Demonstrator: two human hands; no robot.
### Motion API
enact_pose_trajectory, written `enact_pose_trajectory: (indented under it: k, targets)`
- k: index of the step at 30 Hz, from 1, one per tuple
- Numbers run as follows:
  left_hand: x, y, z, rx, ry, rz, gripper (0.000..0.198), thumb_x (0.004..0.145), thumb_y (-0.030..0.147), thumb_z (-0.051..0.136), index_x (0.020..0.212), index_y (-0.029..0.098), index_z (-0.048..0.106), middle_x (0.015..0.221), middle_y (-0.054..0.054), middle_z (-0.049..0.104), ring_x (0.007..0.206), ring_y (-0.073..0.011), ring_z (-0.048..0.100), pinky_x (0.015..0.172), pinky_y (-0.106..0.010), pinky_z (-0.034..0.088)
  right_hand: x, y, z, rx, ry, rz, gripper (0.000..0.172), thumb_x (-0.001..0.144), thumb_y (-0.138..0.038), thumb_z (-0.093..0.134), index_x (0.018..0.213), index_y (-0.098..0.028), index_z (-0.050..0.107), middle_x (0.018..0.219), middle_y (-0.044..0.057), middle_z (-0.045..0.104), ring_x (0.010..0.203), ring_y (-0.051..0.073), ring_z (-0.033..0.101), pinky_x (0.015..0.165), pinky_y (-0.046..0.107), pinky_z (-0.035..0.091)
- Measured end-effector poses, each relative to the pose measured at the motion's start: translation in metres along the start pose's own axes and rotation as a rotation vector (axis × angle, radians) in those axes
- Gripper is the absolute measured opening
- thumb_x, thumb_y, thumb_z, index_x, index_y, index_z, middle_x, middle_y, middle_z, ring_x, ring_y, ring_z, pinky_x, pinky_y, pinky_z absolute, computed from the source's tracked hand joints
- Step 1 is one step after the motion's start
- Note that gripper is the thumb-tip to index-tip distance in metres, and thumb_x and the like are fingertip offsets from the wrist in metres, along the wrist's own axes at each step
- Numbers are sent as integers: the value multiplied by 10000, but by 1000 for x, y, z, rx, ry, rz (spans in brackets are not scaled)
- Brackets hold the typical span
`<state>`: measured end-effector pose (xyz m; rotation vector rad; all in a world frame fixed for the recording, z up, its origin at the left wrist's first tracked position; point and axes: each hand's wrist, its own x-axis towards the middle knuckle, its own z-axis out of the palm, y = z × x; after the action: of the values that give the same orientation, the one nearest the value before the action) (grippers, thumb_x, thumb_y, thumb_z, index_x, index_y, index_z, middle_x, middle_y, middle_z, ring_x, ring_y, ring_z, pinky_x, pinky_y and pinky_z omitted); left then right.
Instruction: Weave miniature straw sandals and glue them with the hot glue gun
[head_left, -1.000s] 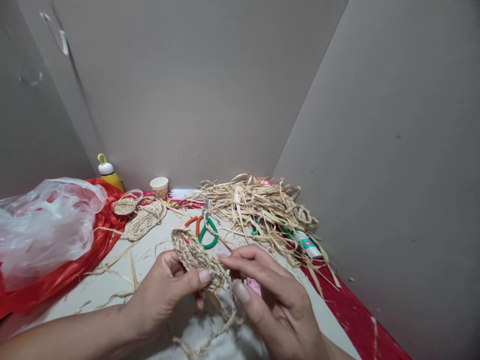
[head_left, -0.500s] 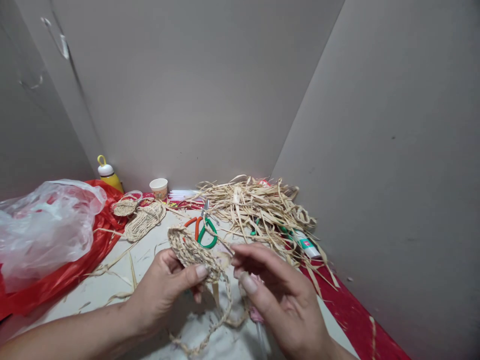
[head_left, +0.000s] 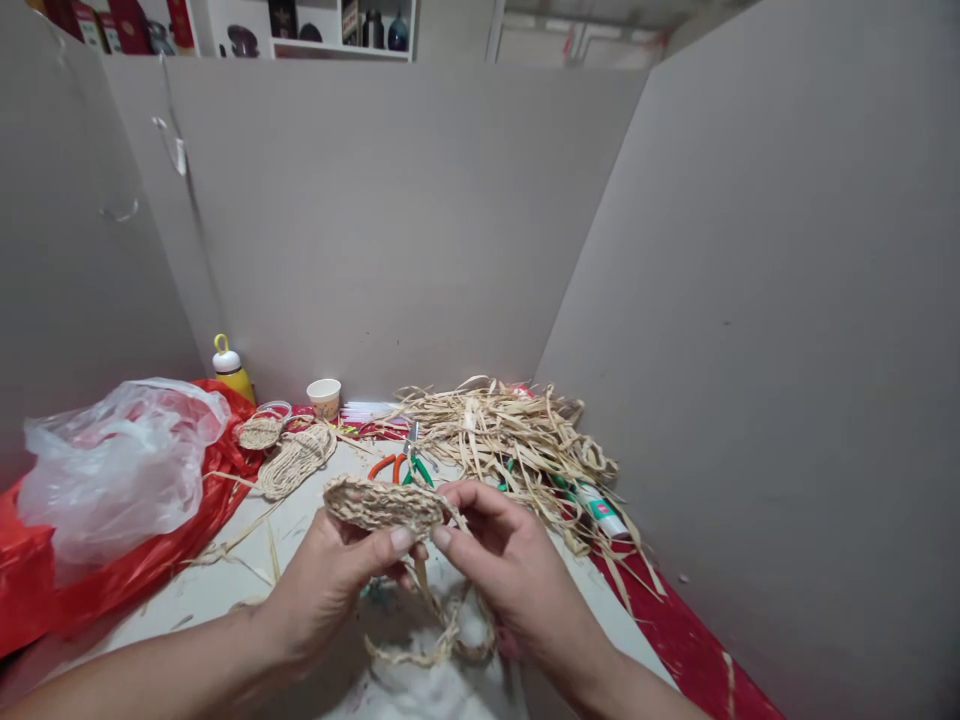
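1. Your left hand (head_left: 326, 568) holds the tan, oval, braided-straw piece (head_left: 381, 503) by its lower edge, thumb on the near side and the other fingers mostly hidden behind it.
2. Your right hand (head_left: 514, 558) is narrowed to a pinch, thumb and forefinger at the right end of that piece; you have its whole length tilted up between and just above both hands.
3. A thin tan plaited-straw cord (head_left: 416, 658) dangles in a loose loop below your hands, near the right wrist.
4. Just beyond the piece you have scissors-like tools with orange handles (head_left: 400, 467) and green handles (head_left: 421, 472), lying on the pale tabletop (head_left: 307, 520).
5. Past your right hand spreads a heap of loose, dry, straw-coloured strips (head_left: 487, 420), with a white-and-green cylindrical container (head_left: 602, 512) at its right edge.
6. Beyond your left hand lie a flat oval tan woven pad (head_left: 298, 460) and a smaller one (head_left: 259, 433); farther off stands a patterned paper cup (head_left: 325, 398).
7. To the left of your left hand, a crumpled clear plastic bag (head_left: 127, 480) rests on a red plastic bag (head_left: 150, 585), a yellow bottle with a white cap (head_left: 235, 380) behind them.
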<state>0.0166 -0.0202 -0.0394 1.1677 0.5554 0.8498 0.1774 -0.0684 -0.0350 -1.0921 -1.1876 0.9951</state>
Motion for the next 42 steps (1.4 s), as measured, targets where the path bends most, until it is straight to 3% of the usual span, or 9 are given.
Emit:
enact_pose_trajectory:
  k: [8,13,17,22,26,30,36,39,42]
  targets:
    - [21,22,-34,175,-296,-235,607,752,321,716,1289,177,475,891,-82,686,753,-197,657,689,-316,484,10,-38,-54,-2,129,-109,170,730,-262,714,782,-207,561,688,-49,494,627,118,465,600,235,396]
    - [39,37,-53,494,74,70,332,808,361,649,1066,154,618,505,65,504,468,-113,472,508,-232,375,8,-49,-62,-128,83,-52,135,712,-234,695,757,-198,573,660,-50,488,593,113,451,568,238,380]
    - [34,45,-44,431,168,234,350,770,230,657,1114,185,617,745,12,617,564,-106,511,553,-228,438,7,-46,-50,-122,22,-15,118,693,-208,693,731,-191,583,663,-44,497,589,111,457,565,240,409]
    - [27,40,-29,295,-111,80,560,775,229,680,1307,261,509,1376,-147,508,655,-110,610,604,-269,501,13,-46,-35,114,-45,17,141,660,-184,732,739,-183,616,653,-54,498,557,88,452,533,210,436]
    - [29,21,-18,153,-420,-245,511,828,402,635,1294,210,550,975,-121,703,530,-118,599,509,-232,434,18,-52,-25,206,-77,1,156,664,-200,754,749,-170,626,678,-39,551,543,79,489,532,207,460]
    - [33,5,-9,119,-596,-332,427,818,445,614,1153,181,629,860,-94,712,466,-125,592,434,-213,371,21,-58,-24,286,-70,-30,185,653,-199,778,770,-165,639,706,-27,579,568,88,522,507,196,460]
    - [48,3,-26,306,-405,-247,397,754,512,681,718,119,637,528,2,562,415,-90,485,416,-207,354,17,-67,-41,418,-23,-108,205,663,-195,790,831,-164,677,735,-22,628,566,80,544,474,170,469]
    - [67,10,-50,414,-243,-213,406,797,513,658,734,115,615,588,6,573,432,-71,458,427,-201,367,12,-73,-50,475,-4,-159,210,651,-227,792,822,-167,686,698,-23,661,535,83,566,456,167,479]
    - [86,23,-79,567,-33,-222,321,919,404,551,1043,116,622,939,-73,660,728,-158,633,645,-311,538,5,-84,-57,518,10,-211,208,621,-247,794,790,-173,697,664,-31,681,506,89,578,450,175,500]
